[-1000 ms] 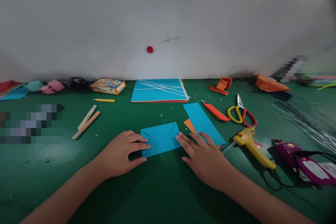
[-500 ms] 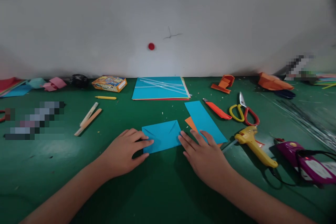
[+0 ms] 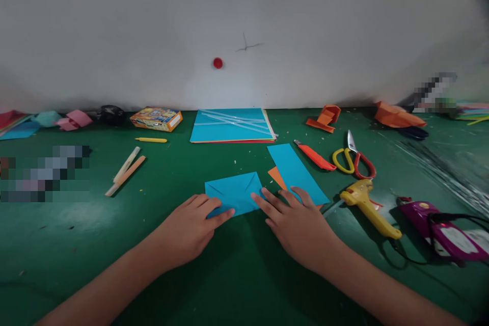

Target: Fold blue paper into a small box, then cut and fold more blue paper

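A folded blue paper [image 3: 239, 191], with diagonal creases like an envelope flap, lies flat on the green table in front of me. My left hand [image 3: 193, 224] rests on its near left corner, one finger stretched along the near edge and the others slightly bent. On the paper's right edge lie the fingertips of my right hand [image 3: 292, 216], spread apart. Just beyond my right hand, a blue paper strip [image 3: 296, 170] overlaps an orange paper piece [image 3: 277, 177].
Right of the strip lie an orange cutter [image 3: 316, 157], scissors [image 3: 353, 155], a yellow glue gun [image 3: 372, 209] and a purple corded device [image 3: 439, 232]. Stacked coloured sheets [image 3: 225, 132], a small box [image 3: 156, 118], a yellow pen [image 3: 152, 140] and two sticks [image 3: 128, 173] sit farther back.
My left hand has slid right along the near edge, its finger now farther over the paper. My right fingers have shifted slightly left onto the paper. The view has tilted a little.
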`<state>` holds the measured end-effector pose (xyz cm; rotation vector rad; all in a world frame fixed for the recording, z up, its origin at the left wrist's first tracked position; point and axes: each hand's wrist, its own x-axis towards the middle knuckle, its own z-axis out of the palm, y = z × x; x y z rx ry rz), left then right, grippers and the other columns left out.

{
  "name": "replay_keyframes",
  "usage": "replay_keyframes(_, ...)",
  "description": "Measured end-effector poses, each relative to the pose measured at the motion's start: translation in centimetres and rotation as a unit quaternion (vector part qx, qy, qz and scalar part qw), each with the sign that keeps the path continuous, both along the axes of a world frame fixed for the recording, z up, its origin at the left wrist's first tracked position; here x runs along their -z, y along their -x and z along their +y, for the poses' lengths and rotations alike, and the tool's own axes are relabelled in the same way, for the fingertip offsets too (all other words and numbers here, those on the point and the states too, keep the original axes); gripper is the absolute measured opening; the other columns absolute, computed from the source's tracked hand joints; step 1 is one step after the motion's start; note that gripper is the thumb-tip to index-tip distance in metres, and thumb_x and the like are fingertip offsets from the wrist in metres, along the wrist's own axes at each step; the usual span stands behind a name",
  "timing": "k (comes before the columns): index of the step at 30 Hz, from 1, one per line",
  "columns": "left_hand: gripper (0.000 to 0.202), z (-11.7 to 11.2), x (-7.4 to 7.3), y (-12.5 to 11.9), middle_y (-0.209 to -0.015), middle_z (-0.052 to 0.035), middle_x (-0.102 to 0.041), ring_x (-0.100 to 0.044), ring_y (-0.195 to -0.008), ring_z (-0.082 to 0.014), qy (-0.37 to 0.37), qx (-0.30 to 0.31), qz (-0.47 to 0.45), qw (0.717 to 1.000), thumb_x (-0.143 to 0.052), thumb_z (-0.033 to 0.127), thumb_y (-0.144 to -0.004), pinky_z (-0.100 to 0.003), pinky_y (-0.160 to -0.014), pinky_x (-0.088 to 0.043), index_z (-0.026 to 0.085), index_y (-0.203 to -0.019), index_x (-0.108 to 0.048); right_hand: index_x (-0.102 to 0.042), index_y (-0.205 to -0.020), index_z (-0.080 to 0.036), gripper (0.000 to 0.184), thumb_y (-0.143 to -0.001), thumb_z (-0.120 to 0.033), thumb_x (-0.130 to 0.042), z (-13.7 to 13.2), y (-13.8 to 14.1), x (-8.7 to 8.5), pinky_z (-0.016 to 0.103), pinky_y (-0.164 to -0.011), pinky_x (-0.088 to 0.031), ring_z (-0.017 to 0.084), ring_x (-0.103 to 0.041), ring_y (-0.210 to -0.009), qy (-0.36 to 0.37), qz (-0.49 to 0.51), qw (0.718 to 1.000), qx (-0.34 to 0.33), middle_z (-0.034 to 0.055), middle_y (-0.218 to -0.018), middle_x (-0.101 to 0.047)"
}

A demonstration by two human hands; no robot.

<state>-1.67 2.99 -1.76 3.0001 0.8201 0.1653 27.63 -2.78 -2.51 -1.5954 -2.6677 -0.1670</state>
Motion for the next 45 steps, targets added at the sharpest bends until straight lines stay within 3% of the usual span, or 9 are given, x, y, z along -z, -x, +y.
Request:
replay_keyframes(4,0.055,0.1,-0.1,0.1,-0.118,-0.0118,-0.064,-0.059,-0.100,-0.0278,0.013,0.001,-0.003,1.000,-0.051,0.010,-0.096,-0.044,-0.089,-0.052,0.030,-0.147,-0.057,-0.045,-0.159,-0.031,0.056,-0.103,-0.024,-0.047,-0.2,0.2,-0.3,0.070,-0.105,-0.040,0.043,-0.056,-0.128,-0.007,0.003,1.000,-0.005,0.0117,-0.159,-0.051)
replay_keyframes(8,0.061,0.1,0.0,0.2,-0.118,-0.0116,-0.064,-0.059,-0.100,-0.0275,0.008,0.003,-0.001,1.000,-0.052,0.006,-0.093,-0.043,-0.088,-0.052,0.031,-0.149,-0.055,-0.049,-0.156,-0.029,0.052,-0.105,-0.028,-0.046,-0.3,0.7,-0.4,0.069,-0.107,-0.039,0.043,-0.050,-0.135,-0.020,0.026,0.999,-0.010,0.0089,-0.165,-0.043)
replay_keyframes(11,0.066,0.1,0.2,0.2,-0.121,-0.0123,-0.063,-0.059,-0.105,-0.0290,0.005,-0.001,-0.008,1.000,-0.051,0.002,-0.091,-0.045,-0.090,-0.054,0.032,-0.149,-0.056,-0.047,-0.157,-0.026,0.050,-0.108,-0.031,-0.042,-0.2,1.2,-0.4,0.067,-0.114,-0.036,0.040,-0.043,-0.145,-0.003,0.045,0.997,-0.054,0.0052,-0.168,-0.037)
replay_keyframes(14,0.067,0.1,0.6,0.3,-0.126,-0.0143,-0.061,-0.059,-0.115,-0.0316,0.012,0.000,-0.015,1.000,-0.047,-0.001,-0.090,-0.048,-0.093,-0.056,0.030,-0.149,-0.057,-0.045,-0.158,-0.017,0.051,-0.111,-0.032,-0.034,0.0,1.7,-0.2,0.059,-0.122,-0.033,0.033,-0.039,-0.151,0.037,0.056,0.993,-0.102,0.0085,-0.166,-0.039)
replay_keyframes(18,0.070,0.3,1.1,0.6,-0.133,-0.0164,-0.059,-0.056,-0.128,-0.0345,0.034,-0.008,-0.015,0.999,-0.046,-0.001,-0.089,-0.050,-0.094,-0.059,0.031,-0.151,-0.055,-0.043,-0.159,-0.010,0.053,-0.111,-0.030,-0.034,0.1,1.9,0.2,0.051,-0.126,-0.033,0.032,-0.035,-0.154,0.055,0.059,0.991,-0.104,0.0129,-0.166,-0.037)
replay_keyframes(22,0.073,0.6,1.3,1.1,-0.145,-0.0134,-0.054,-0.045,-0.145,-0.0367,0.063,-0.011,-0.025,0.998,-0.047,0.001,-0.092,-0.052,-0.101,-0.058,0.040,-0.154,-0.049,-0.042,-0.160,-0.010,0.054,-0.109,-0.028,-0.037,0.0,1.9,0.4,0.052,-0.125,-0.035,0.033,-0.034,-0.154,0.058,0.058,0.992,-0.098,0.0135,-0.167,-0.035)
replay_keyframes(26,0.069,0.7,1.1,1.2,-0.157,-0.0123,-0.046,-0.048,-0.144,-0.0366,0.080,-0.017,-0.036,0.996,-0.045,0.003,-0.096,-0.054,-0.105,-0.055,0.041,-0.153,-0.050,-0.040,-0.161,-0.011,0.054,-0.109,-0.027,-0.038,-0.1,1.9,0.6,0.052,-0.125,-0.035,0.033,-0.033,-0.154,0.053,0.064,0.992,-0.097,0.0133,-0.167,-0.034)
replay_keyframes(39,0.065,0.6,0.9,0.9,-0.157,-0.0129,-0.049,-0.045,-0.147,-0.0381,0.079,-0.029,0.004,0.996,-0.043,0.005,-0.097,-0.057,-0.107,-0.053,0.038,-0.152,-0.053,-0.044,-0.159,-0.013,0.052,-0.109,-0.025,-0.038,0.0,2.0,-0.2,0.055,-0.122,-0.038,0.033,-0.036,-0.153,0.069,0.050,0.992,-0.091,0.0120,-0.166,-0.035)
replay_keyframes(45,0.060,0.6,0.7,1.0,-0.156,-0.0101,-0.051,-0.049,-0.145,-0.0358,0.086,-0.041,-0.006,0.995,-0.045,0.009,-0.100,-0.054,-0.106,-0.055,0.040,-0.150,-0.055,-0.050,-0.155,-0.019,0.051,-0.105,-0.019,-0.041,0.0,0.7,-1.2,0.065,-0.115,-0.042,0.039,-0.031,-0.154,0.075,0.056,0.991,-0.095,0.0056,-0.164,-0.042)
